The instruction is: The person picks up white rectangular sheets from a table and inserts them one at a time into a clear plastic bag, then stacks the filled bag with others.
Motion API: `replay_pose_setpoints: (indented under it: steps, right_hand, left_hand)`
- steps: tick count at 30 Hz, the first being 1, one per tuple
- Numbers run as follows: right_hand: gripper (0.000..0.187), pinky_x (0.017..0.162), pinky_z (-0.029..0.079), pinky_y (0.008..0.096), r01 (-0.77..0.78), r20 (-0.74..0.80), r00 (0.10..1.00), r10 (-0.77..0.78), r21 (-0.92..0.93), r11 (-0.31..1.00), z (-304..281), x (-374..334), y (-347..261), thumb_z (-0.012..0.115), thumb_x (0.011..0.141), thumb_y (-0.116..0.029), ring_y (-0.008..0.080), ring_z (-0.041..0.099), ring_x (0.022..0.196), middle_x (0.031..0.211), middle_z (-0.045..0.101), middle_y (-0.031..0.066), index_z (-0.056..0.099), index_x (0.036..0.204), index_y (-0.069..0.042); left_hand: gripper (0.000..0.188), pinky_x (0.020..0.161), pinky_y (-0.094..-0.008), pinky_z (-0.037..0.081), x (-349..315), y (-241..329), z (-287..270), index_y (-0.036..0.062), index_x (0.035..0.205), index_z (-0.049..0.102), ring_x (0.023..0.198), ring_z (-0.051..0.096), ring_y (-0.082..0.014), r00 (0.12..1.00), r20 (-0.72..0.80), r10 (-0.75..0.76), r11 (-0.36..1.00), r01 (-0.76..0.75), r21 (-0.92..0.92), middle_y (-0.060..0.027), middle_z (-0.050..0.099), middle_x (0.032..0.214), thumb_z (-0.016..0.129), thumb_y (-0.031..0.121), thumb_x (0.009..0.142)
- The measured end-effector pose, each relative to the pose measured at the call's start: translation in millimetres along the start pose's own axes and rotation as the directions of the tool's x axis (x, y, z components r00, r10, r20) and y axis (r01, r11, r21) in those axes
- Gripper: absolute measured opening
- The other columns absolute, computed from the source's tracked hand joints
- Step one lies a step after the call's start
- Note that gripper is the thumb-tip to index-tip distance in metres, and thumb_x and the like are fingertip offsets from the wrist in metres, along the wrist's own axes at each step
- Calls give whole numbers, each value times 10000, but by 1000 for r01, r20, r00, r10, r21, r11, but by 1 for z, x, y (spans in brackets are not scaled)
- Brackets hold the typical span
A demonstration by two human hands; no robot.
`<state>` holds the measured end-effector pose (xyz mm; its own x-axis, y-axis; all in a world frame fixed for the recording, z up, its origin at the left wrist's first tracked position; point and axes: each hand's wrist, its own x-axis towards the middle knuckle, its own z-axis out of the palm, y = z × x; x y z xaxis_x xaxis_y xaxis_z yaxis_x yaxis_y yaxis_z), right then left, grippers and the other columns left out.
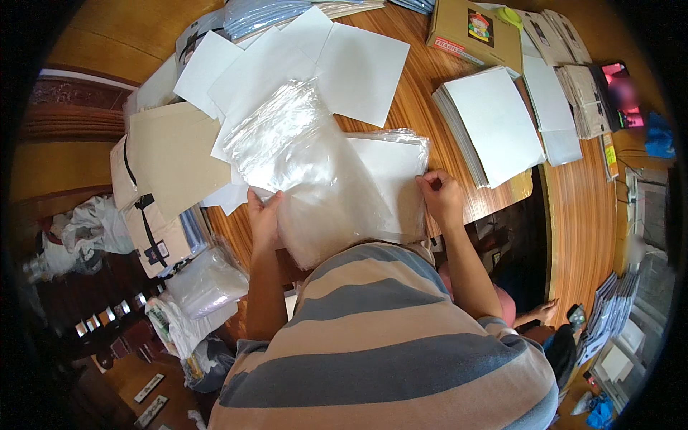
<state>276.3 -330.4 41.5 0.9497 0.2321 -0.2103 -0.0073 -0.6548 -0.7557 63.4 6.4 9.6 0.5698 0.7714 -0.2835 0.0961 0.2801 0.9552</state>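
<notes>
A loose stack of clear plastic sleeves [308, 150] lies across the middle of the table, its lower end reaching my striped shirt. My left hand [265, 218] is at the left edge of these sleeves, thumb and fingers closed on the edge. Partly under them, to the right, are white sheets in clear plastic [394, 179]. My right hand [443, 197] pinches the right edge of that plastic between thumb and forefinger. White sheets [365, 68] fan out beyond the sleeves, some partly covered by them.
A thick stack of white sheets [491, 125] stands at the right, near a cardboard box [476, 32]. Tan folders [175, 154] lie at the left, above a plastic-wrapped bundle [208, 283]. A phone [622, 93] is at the far right. Another person's hand [546, 312] shows at lower right.
</notes>
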Motion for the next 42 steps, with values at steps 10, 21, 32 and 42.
replay_pose_setpoints:
  steps: [10,21,32,42]
  right_hand:
    - [251,693,547,388,101,-73,992,-106,-77,992,-8,-4,-31,726,921,-218,314,718,782,838,714,185,661,948,23]
    - [185,675,554,404,100,155,983,-95,-27,995,20,-14,-15,690,950,-196,359,718,876,985,725,174,719,990,-18]
    - [174,715,559,483,7,-17,1000,-7,50,999,1,-9,-41,682,916,-161,422,692,740,795,707,230,745,920,1]
    - [165,618,514,451,657,181,747,-640,-52,752,-85,5,-152,649,949,-139,394,633,642,717,652,195,669,860,-2]
  left_hand:
    - [545,942,-301,490,1,-7,-12,30,1379,445,1079,594,-147,999,40,-1,1000,1,-18,-63,608,1226,686,-60,898]
    - [530,955,-316,484,6,-4,-13,29,1366,460,1096,591,-163,997,68,-23,1000,23,-3,-70,605,1239,691,-58,897]
    - [496,998,-335,463,5,-1,-10,25,1337,470,1133,580,-171,996,86,-30,999,27,37,-76,603,1254,693,-42,899]
    - [457,898,-303,512,-19,52,2,24,1324,506,1022,641,-160,1000,-25,11,1000,-11,-2,-82,668,1161,690,-32,909]
